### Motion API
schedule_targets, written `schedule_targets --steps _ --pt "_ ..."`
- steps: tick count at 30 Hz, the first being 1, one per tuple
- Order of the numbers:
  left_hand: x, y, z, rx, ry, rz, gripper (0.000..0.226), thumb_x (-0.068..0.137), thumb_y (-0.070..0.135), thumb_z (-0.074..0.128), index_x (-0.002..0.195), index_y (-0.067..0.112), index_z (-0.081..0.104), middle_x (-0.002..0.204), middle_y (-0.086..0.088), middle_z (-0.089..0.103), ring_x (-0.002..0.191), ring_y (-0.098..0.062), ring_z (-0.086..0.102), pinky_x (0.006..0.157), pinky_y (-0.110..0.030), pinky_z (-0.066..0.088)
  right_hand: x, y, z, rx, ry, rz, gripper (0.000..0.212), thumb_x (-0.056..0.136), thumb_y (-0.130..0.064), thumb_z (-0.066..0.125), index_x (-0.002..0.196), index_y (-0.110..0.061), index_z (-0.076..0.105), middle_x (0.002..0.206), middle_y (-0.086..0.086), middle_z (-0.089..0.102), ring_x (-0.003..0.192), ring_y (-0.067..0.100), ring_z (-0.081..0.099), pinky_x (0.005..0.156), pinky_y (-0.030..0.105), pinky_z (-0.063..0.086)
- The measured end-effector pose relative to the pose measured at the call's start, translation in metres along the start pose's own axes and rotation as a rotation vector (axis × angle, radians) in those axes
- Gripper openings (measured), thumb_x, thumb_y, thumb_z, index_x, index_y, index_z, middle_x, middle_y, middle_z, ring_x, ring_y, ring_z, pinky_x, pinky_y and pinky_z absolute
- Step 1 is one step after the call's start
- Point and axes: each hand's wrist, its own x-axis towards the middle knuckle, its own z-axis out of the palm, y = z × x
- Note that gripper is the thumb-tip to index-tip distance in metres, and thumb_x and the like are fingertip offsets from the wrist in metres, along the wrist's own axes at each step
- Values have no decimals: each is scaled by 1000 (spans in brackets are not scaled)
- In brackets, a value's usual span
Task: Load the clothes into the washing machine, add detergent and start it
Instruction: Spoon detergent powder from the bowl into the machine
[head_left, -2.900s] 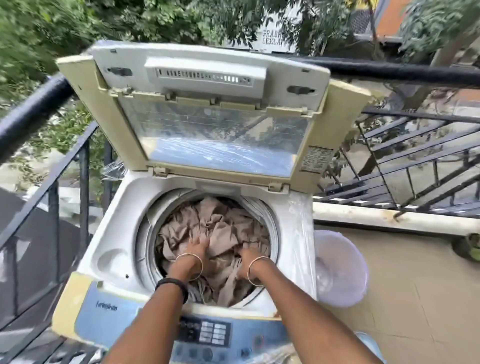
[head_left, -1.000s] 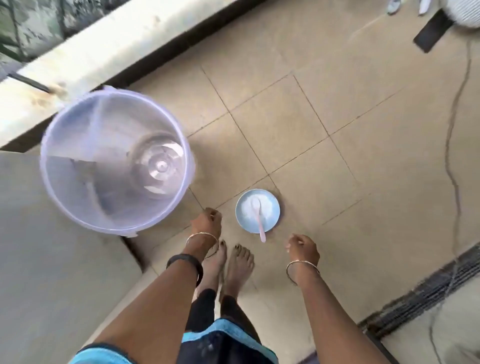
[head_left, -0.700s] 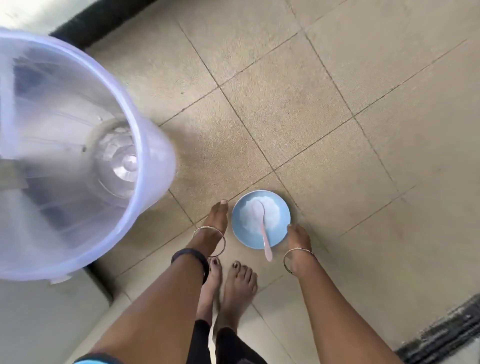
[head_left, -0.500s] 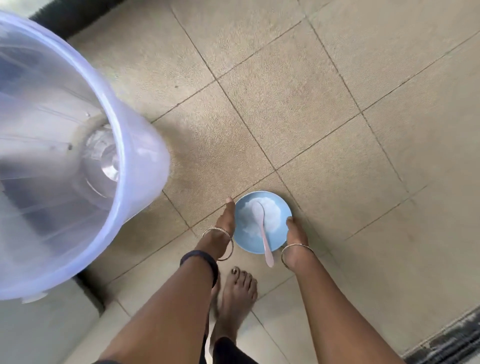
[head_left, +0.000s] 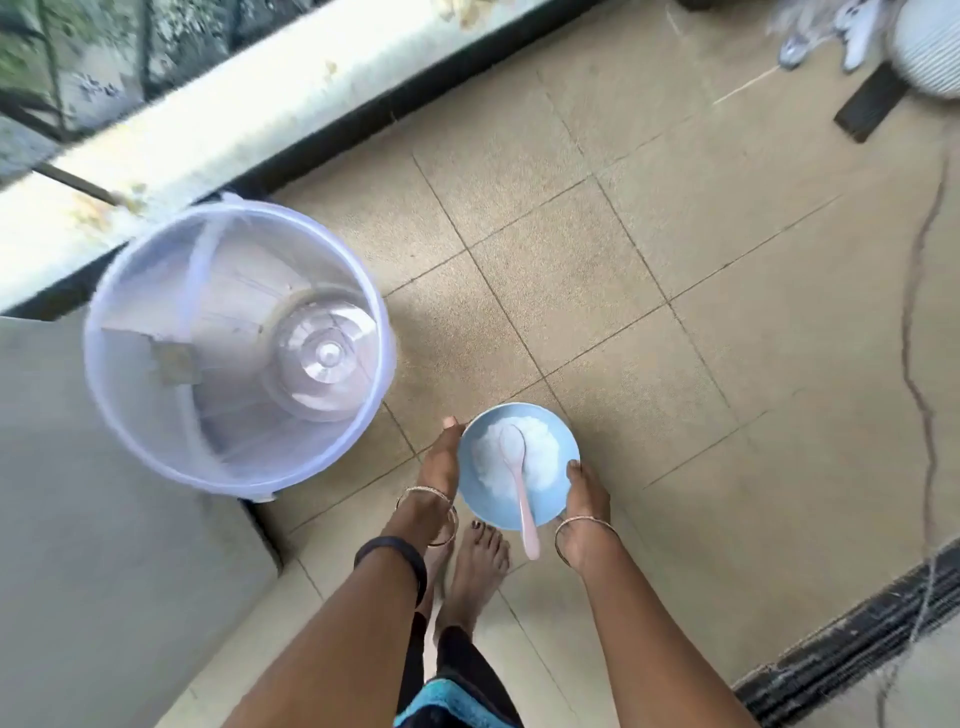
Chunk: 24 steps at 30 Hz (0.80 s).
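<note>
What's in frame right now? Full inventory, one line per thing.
bowl: 1, light blue, held over the floor between both hands
detergent powder: 1 heap, white, in the bowl
spoon: 1, pale pink, in the bowl, handle past the near rim
bucket: 1, translucent lilac, empty, left on the floor by the ledge
floor tiles: beige
ledge: 1, white, upper left, railing behind
drain grate: 1, dark, lower right
shoes: blurred, pale, top right
left hand: on the bowl's left rim, bangle, black wristband
right hand: on the bowl's right rim, bangle
feet: 2, bare, under the bowl
</note>
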Motion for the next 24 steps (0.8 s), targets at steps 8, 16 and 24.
schedule_targets --steps 8,16,24 --pt "-181 35 -50 -57 -4 92 41 98 49 40 79 16 55 81 -4 57 82 -21 49 75 -32 38 -181 -40 -51 246 -2 -60 22 66 -50 55 77 -38 71 106 8 71 99 32 67 94 49 53" --pt "-376 70 -103 -76 -64 315 12 96 27 51 99 16 57 88 -5 57 74 -19 52 61 -28 37 -426 -115 -103 341 -166 -212 16 83 -37 58 88 -27 69 93 9 65 81 25 57 66 30 46" --pt "-502 54 -167 -70 -51 557 20 92 32 58 106 18 55 106 -9 62 87 -26 60 74 -36 52 -570 -112 -119 324 -285 -546 25 85 -47 53 103 -34 66 104 -5 66 98 25 63 72 37 54"
